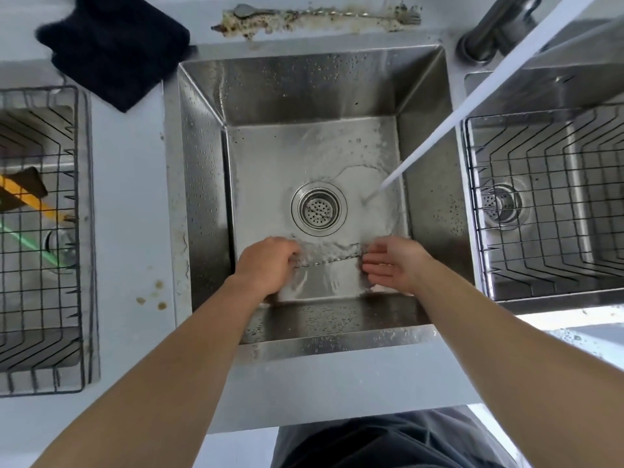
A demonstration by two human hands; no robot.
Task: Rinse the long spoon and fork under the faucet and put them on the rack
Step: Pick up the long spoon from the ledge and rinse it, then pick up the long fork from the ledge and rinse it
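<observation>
You look down on a pale grey counter with a wet steel sink basin sunk in its middle, two more basins with wire grids either side, a black cloth lying at the back left, all under even daylight.

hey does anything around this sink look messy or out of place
Yes. A long twisted-handle utensil lies on the ledge behind the middle sink in a smear of brown grime. Brown drips also spot the counter left of that sink.
</observation>
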